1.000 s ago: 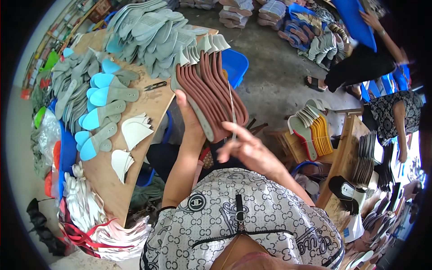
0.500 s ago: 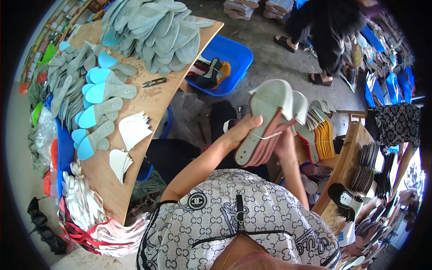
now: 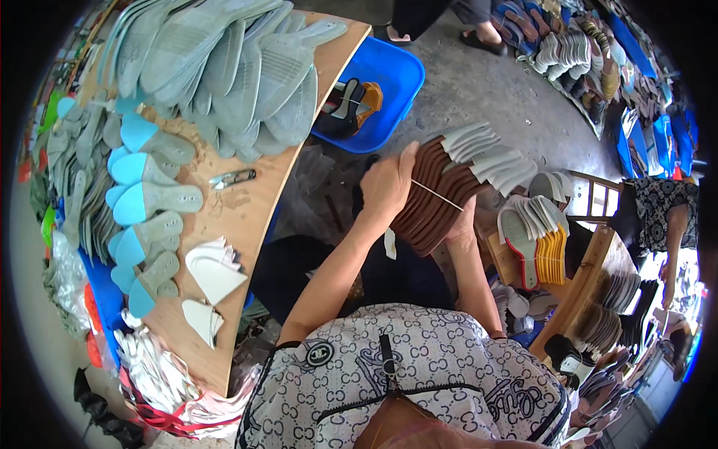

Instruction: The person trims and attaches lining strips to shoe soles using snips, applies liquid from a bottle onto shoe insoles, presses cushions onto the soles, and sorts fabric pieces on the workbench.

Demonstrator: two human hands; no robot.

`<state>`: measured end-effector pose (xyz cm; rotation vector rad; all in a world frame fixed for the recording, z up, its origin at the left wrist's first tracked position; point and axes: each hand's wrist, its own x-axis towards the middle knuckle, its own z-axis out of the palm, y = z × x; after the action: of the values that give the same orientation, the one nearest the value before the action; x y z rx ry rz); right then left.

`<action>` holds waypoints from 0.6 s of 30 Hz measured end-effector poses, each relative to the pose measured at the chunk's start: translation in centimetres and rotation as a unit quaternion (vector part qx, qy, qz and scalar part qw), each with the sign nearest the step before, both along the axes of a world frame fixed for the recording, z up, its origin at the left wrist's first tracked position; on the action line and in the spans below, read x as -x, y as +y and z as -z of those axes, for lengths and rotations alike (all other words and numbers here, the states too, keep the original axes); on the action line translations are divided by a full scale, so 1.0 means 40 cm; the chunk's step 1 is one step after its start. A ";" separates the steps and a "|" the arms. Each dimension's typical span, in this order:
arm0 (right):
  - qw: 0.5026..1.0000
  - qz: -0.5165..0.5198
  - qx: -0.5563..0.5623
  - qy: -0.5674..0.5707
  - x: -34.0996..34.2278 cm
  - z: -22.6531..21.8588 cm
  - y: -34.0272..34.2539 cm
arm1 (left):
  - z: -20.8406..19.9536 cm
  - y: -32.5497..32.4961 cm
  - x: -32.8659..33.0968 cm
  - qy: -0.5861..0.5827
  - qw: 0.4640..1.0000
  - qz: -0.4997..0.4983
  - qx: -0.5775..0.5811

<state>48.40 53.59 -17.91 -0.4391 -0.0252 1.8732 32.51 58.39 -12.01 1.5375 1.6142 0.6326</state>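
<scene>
Between my hands is a bundle of shoe insoles (image 3: 434, 202), stacked face to face, with brown edges and pale grey flaps at the far right end. A thin white band runs across the stack. My left hand (image 3: 385, 185) grips its left side, thumb pointing up along the edge. My right hand (image 3: 462, 223) holds it from the right and below, its fingers partly hidden by the stack. Just right of that hand stands another row of insoles (image 3: 550, 258), with yellow edges and a red-edged one in front.
On the wooden table (image 3: 277, 179) at left lie a pile of grey insoles (image 3: 217, 67), blue-tipped insoles (image 3: 153, 200), white cut pieces (image 3: 213, 269) and thread snips (image 3: 233, 178). A blue tub (image 3: 396, 90) stands beyond. Another person's feet (image 3: 486, 37) show at the top, a forearm (image 3: 675, 243) at right.
The bundle has been turned, so its brown edges face up instead of the grey sole face. My left hand has moved up its side. The other person's feet have shifted left at the top.
</scene>
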 end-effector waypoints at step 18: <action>0.955 -0.073 0.195 -0.213 0.127 0.686 0.572 | -0.098 -0.167 0.495 0.226 0.965 -0.068 -0.112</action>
<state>43.31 76.47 -45.36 -1.1373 0.0260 1.8970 12.70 51.72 -8.10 1.8441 2.0603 0.5809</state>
